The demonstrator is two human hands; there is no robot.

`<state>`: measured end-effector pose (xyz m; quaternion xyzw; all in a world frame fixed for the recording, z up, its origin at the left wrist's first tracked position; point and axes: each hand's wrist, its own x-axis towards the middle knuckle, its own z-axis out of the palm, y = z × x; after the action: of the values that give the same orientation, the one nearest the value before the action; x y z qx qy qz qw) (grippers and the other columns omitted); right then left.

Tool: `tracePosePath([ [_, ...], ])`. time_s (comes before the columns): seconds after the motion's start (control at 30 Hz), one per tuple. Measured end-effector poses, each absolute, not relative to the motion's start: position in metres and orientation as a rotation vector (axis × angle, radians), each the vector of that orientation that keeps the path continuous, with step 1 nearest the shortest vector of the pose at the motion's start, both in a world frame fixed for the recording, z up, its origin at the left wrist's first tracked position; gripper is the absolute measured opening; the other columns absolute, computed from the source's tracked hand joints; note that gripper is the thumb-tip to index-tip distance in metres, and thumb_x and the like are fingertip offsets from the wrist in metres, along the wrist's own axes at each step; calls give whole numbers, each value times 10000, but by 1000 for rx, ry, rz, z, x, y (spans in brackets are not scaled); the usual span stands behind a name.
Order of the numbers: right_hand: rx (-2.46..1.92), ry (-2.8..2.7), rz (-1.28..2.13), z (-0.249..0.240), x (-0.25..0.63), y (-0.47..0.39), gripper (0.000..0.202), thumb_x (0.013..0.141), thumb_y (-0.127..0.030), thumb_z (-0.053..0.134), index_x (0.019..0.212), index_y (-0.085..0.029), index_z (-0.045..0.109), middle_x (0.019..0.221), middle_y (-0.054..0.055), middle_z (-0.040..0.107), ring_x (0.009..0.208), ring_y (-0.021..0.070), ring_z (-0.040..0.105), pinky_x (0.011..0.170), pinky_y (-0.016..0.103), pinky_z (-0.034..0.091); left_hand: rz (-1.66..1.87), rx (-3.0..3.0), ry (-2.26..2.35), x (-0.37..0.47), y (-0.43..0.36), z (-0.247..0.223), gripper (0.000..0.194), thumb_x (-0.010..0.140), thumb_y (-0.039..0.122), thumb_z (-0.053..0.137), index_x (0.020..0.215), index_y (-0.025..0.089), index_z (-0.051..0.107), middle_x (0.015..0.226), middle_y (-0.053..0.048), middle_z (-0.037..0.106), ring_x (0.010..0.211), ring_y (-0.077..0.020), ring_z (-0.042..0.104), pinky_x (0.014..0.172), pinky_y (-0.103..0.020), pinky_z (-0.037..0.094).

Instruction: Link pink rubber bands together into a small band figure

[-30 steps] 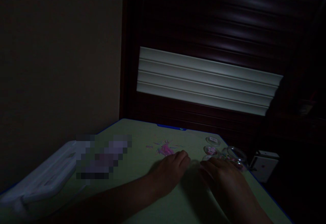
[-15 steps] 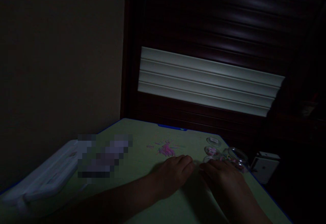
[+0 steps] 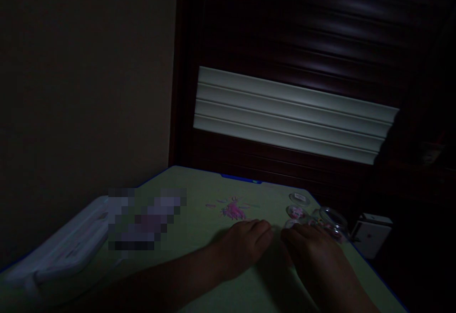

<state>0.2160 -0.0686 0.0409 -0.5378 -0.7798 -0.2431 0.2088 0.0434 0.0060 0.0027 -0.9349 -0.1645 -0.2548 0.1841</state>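
Observation:
In dim light my left hand [image 3: 247,241] is held low over the table, its fingers curled and closed. Close to its right, my right hand [image 3: 311,246] is also closed, fingers bent downward. Whatever either hand may hold is hidden beneath the fingers. Just beyond my left hand lies a loose heap of small pink pieces [image 3: 233,210], too dark to name. Shallow clear round dishes [image 3: 295,212] stand behind my right hand, one with pink bits in it. Beside them is a clear rounded jar [image 3: 333,218] with small coloured pieces.
The pale green table [image 3: 199,184] has a blue edge. On its left lie a white tray-like case [image 3: 60,246] and a blurred-out flat object [image 3: 149,220] with a cable. A clear lid [image 3: 299,198] sits at the back right. A white Apple-logo box or device [image 3: 372,237] stands beyond the right edge.
My right hand has shifted very slightly to the right, widening the gap between the hands a little. Otherwise the scene looks the same.

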Motion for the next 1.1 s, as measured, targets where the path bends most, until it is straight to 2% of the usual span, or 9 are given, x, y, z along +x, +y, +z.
tracePosePath([
  [0.17, -1643, -2163, -702, 49, 216, -72, 256, 685, 10, 479, 674, -210, 608, 680, -2, 622, 636, 160, 561, 620, 279, 297, -699, -2644, -538, 43, 7, 2, 189, 893, 94, 364, 1061, 128, 441, 1025, -79, 534, 882, -188, 531, 738, -302, 472],
  [0.3, -1862, -2134, -651, 60, 221, -77, 260, 731, -18, 464, 798, -201, 635, 831, 39, 657, 764, 205, 593, 690, 307, 337, -640, -2683, -752, 44, 11, 0, 201, 871, 44, 341, 999, 160, 444, 975, -45, 535, 815, -174, 543, 676, -292, 475],
  [0.47, -2062, -2054, -641, 63, 227, -78, 295, 730, -9, 433, 839, -182, 647, 886, 85, 664, 770, 224, 604, 662, 318, 365, -581, -2737, -832, 43, 12, 1, 269, 832, -4, 334, 993, 177, 452, 964, -40, 533, 822, -173, 539, 681, -286, 458],
  [0.83, -2074, -2018, -667, 59, 229, -79, 296, 747, -28, 437, 846, -198, 658, 857, 67, 668, 781, 237, 607, 685, 347, 379, -590, -2744, -846, 43, 15, -3, 250, 845, 14, 330, 974, 181, 465, 951, -36, 539, 834, -174, 534, 693, -282, 441],
  [1.1, -2051, -2041, -640, 64, 227, -79, 323, 735, -27, 441, 900, -192, 664, 924, 84, 667, 823, 238, 608, 705, 352, 384, -562, -2776, -864, 42, 12, 2, 232, 847, 28, 353, 975, 180, 473, 956, -34, 537, 841, -172, 537, 708, -281, 450],
])
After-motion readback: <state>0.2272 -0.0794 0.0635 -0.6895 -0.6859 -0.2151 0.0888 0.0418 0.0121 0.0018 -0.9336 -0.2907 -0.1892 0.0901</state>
